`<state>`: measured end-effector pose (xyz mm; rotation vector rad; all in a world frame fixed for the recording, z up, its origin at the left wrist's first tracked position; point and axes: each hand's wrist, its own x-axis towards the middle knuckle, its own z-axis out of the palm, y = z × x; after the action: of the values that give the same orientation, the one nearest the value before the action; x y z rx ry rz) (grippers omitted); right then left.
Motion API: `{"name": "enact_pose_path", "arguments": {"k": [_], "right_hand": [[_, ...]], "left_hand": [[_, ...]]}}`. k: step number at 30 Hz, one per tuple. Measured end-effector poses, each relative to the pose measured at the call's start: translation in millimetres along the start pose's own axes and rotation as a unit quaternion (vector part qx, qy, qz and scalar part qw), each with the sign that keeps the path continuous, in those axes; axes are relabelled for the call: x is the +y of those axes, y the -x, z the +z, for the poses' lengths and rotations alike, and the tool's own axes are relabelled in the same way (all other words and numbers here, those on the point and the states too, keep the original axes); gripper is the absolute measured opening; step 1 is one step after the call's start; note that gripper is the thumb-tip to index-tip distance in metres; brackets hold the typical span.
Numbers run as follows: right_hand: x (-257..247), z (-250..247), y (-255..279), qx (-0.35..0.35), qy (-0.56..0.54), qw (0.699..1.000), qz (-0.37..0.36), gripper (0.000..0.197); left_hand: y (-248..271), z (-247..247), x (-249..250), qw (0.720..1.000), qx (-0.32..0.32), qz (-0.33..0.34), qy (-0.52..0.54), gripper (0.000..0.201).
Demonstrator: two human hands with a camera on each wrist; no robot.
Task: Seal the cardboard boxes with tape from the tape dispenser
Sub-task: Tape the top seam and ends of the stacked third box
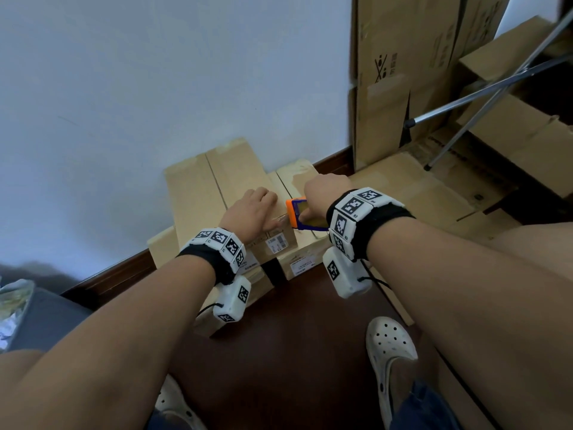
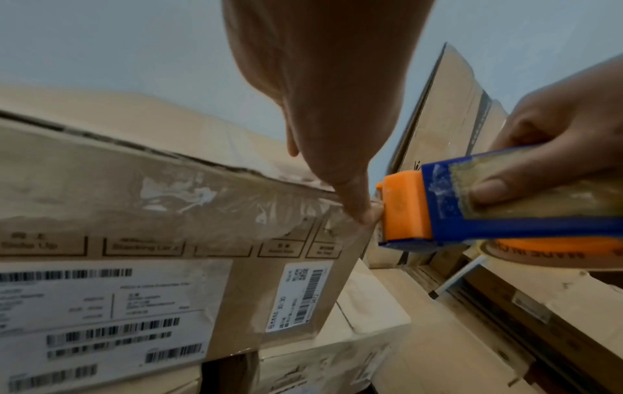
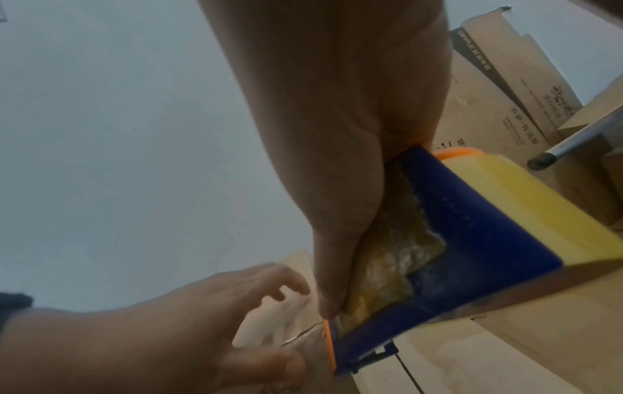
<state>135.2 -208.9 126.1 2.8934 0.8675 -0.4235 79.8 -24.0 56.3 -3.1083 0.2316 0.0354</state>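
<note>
Several cardboard boxes are stacked against the wall. My left hand [image 1: 252, 211] lies flat on the top box [image 1: 192, 197], and its thumb [image 2: 357, 202] presses a strip of clear tape [image 2: 296, 210] onto the box's near right corner. My right hand [image 1: 322, 193] grips the blue and orange tape dispenser [image 1: 302, 214] just right of that thumb. The dispenser's orange end [image 2: 404, 210] almost touches the thumb. In the right wrist view the tape [image 3: 303, 341] runs from the dispenser [image 3: 472, 253] to my left hand [image 3: 202, 333]. A lower box [image 1: 297, 178] lies under the dispenser.
Tall flattened cartons [image 1: 403, 72] lean against the wall at the right, with metal stand legs [image 1: 465, 97] crossing in front. Flat cardboard [image 1: 418, 193] covers the floor to the right. My foot in a white clog [image 1: 387, 346] stands on the dark floor [image 1: 294, 336].
</note>
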Motion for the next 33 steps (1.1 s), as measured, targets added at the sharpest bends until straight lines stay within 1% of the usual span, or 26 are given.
{"name": "enact_pose_path", "arguments": {"k": [2, 3, 7, 9, 11, 14, 17, 20, 23, 27, 33], "right_hand": [[-1, -1, 2, -0.006, 0.001, 1.000, -0.007, 0.034], [-2, -2, 3, -0.010, 0.003, 1.000, -0.009, 0.033], [-5, -6, 8, -0.023, 0.019, 0.999, -0.028, 0.036], [-9, -5, 10, -0.034, 0.021, 0.998, -0.044, 0.040], [-14, 0, 10, -0.057, 0.012, 0.997, -0.051, 0.042], [-19, 12, 12, -0.089, 0.002, 0.995, -0.043, 0.039], [-16, 19, 16, -0.090, 0.004, 0.995, -0.040, 0.037], [-12, 23, 18, -0.096, 0.004, 0.995, -0.035, 0.034], [-8, 27, 19, -0.087, 0.001, 0.996, -0.029, 0.034], [-1, 32, 20, -0.064, -0.003, 0.997, -0.036, 0.035], [8, 35, 23, -0.045, -0.004, 0.999, -0.030, 0.038]], "left_hand": [[5, 1, -5, 0.998, -0.056, -0.002, 0.022, 0.078], [7, 1, -6, 0.996, -0.087, -0.007, 0.020, 0.081], [12, -11, -2, 0.990, -0.137, -0.012, -0.011, 0.076], [22, -13, -4, 0.988, -0.152, -0.015, -0.017, 0.076], [36, -10, -9, 0.989, -0.147, -0.017, -0.011, 0.077], [50, -7, -12, 0.993, -0.116, -0.026, 0.018, 0.081], [44, -12, 4, 0.991, -0.102, -0.081, 0.031, 0.086], [32, -10, 20, 0.988, -0.087, -0.127, 0.004, 0.086], [26, -8, 23, 0.986, -0.098, -0.133, -0.014, 0.081], [27, -4, 20, 0.987, -0.083, -0.136, -0.024, 0.079], [26, -6, 21, 0.986, -0.092, -0.135, -0.012, 0.079]]}}
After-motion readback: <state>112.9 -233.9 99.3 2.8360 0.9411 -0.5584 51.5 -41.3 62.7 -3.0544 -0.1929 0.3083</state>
